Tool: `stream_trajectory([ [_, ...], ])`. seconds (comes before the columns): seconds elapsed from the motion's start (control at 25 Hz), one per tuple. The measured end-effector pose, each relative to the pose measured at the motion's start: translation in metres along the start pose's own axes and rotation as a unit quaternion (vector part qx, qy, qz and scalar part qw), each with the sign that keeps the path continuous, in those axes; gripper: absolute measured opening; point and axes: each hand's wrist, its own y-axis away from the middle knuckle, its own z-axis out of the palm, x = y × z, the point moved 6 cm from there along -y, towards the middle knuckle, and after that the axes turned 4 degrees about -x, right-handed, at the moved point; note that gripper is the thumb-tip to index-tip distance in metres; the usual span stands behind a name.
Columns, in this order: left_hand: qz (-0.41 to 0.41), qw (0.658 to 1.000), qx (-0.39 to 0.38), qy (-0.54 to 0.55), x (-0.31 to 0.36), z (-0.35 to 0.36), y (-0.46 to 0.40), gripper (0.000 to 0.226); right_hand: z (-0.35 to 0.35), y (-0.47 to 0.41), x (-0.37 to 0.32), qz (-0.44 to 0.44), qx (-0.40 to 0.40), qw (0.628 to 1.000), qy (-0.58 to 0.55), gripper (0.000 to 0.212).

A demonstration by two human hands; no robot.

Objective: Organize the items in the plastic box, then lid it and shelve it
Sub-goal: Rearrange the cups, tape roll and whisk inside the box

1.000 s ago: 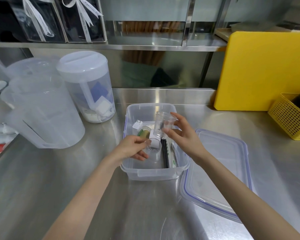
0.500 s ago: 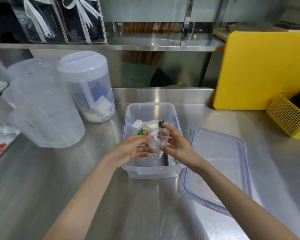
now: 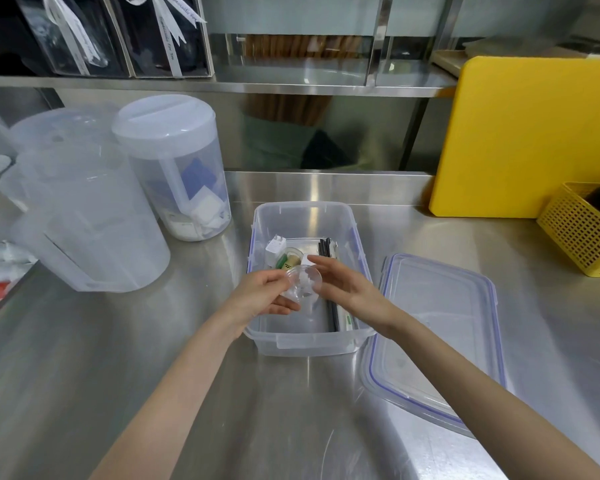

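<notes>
A clear plastic box point(image 3: 307, 344) stands open on the steel counter in front of me. Inside it lie a white plug point(image 3: 275, 249), a small round jar with green and tan contents point(image 3: 289, 260) and black sticks with a wrapped pair of chopsticks point(image 3: 333, 313) along its right side. Above the box, my left hand point(image 3: 262, 296) and my right hand point(image 3: 343, 289) together hold a small clear plastic cup point(image 3: 303, 284), its mouth tilted toward me. The box's lid point(image 3: 440, 334), clear with a blue seal, lies flat on the counter to the right.
Two translucent pitchers point(image 3: 80, 216) and a lidded canister point(image 3: 177, 168) stand at the left. A yellow cutting board point(image 3: 530, 136) leans at the back right beside a yellow mesh basket point(image 3: 582, 230). A steel shelf point(image 3: 291, 86) runs above the counter's back.
The right hand brought a clear cup down from above the box to meet the cup in the left hand; both hands now hold the cup low over the box's middle.
</notes>
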Motion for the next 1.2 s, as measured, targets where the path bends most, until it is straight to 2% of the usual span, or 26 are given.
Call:
stream_trajectory([
  [0.12, 0.014, 0.998, 0.059, 0.013, 0.001, -0.019, -0.004, 0.02, -0.019, -0.023, 0.01, 0.046, 0.062, 0.995, 0.065, 0.04],
  [0.2, 0.018, 0.996, 0.089, 0.025, 0.001, -0.031, -0.007, 0.02, -0.031, -0.043, 0.023, 0.085, 0.073, 0.98, 0.163, 0.045],
  [0.32, 0.015, 0.993, 0.107, 0.044, -0.002, -0.044, -0.011, 0.024, -0.033, -0.075, 0.045, 0.111, 0.026, 0.931, 0.346, 0.07],
  [0.4, 0.012, 0.991, 0.114, 0.065, -0.005, -0.048, -0.014, 0.026, -0.031, -0.09, 0.062, 0.136, -0.012, 0.905, 0.403, 0.091],
  [0.52, 0.006, 0.989, 0.119, 0.092, -0.009, -0.053, -0.016, 0.026, -0.03, -0.106, 0.081, 0.158, -0.04, 0.885, 0.436, 0.099],
  [0.68, 0.006, 0.987, 0.119, 0.112, -0.014, -0.057, -0.019, 0.028, -0.03, -0.112, 0.082, 0.129, 0.003, 0.899, 0.419, 0.076],
  [0.88, 0.008, 0.982, 0.124, 0.142, -0.017, -0.058, -0.018, 0.028, -0.024, -0.106, 0.077, 0.099, -0.011, 0.899, 0.426, 0.068],
  [1.08, 0.012, 0.985, 0.11, 0.136, -0.015, -0.051, -0.013, 0.026, -0.018, -0.098, 0.078, 0.089, -0.047, 0.879, 0.467, 0.077],
  [1.2, 0.008, 0.985, 0.109, 0.133, -0.017, -0.051, -0.013, 0.028, -0.016, -0.095, 0.079, 0.089, -0.034, 0.878, 0.47, 0.079],
])
